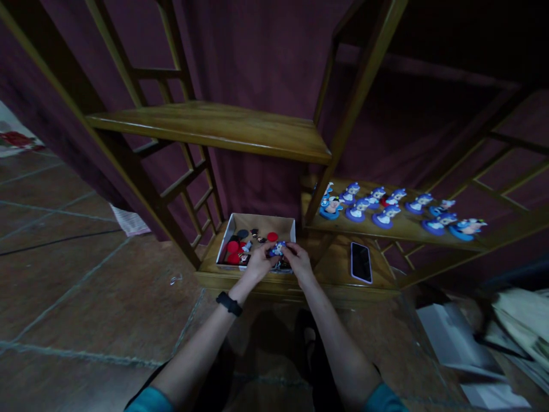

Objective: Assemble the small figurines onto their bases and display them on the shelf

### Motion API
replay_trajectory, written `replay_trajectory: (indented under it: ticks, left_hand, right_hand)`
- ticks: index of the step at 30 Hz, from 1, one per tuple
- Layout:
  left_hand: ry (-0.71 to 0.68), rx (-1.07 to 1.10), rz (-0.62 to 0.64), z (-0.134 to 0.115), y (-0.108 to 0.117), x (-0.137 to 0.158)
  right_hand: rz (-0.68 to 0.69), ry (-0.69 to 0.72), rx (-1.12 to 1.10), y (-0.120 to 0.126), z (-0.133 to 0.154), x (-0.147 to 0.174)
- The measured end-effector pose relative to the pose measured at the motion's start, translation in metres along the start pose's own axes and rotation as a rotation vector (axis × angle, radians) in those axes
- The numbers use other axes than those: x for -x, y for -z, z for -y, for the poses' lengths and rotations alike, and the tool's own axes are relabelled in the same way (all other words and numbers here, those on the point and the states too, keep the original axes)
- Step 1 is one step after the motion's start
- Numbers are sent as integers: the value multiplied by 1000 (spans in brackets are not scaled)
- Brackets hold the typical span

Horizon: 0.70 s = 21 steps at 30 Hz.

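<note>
A small purple-and-white figurine (278,248) is held between both hands over the right front part of a shallow cardboard box (256,218). My left hand (259,263) grips it from the left, with a black band on that wrist. My right hand (299,262) pinches it from the right. Inside the box lie several red discs (233,246), a dark disc (243,234) and several small figures (257,235). Part of the box's front is hidden behind my hands.
Several purple-based figurines (386,216) and blue-based figurines (467,228) stand on the wooden shelf (412,232) to the right. A phone (361,262) lies on the lower board. Another wooden shelf (214,126) juts out above the box. White boxes (458,337) sit on the floor at right.
</note>
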State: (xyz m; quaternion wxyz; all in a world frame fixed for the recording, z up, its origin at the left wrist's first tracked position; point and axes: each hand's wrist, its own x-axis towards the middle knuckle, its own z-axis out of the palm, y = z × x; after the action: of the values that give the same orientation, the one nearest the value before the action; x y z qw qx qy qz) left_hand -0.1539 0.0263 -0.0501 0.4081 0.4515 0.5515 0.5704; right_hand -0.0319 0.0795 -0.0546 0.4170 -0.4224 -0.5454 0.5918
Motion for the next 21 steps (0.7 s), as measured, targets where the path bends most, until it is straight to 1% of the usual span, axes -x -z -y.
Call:
replay_trajectory:
  ticks: [6, 11, 15, 18, 21]
  left_hand:
    - [149, 226, -27, -6, -1, 3]
    - [234, 368, 8, -14, -2, 5]
    - [259, 417, -2, -19, -2, 7]
    - [273, 424, -14, -21, -2, 8]
    - [282, 425, 8, -22, -3, 8]
  right_hand:
    - [-23, -12, -32, -1, -1, -1]
    - [-29, -14, -35, -1, -3, -1]
    - [8, 15, 9, 0, -2, -1]
    - [4, 31, 24, 0, -3, -1]
    - [-2, 44, 15, 0, -3, -1]
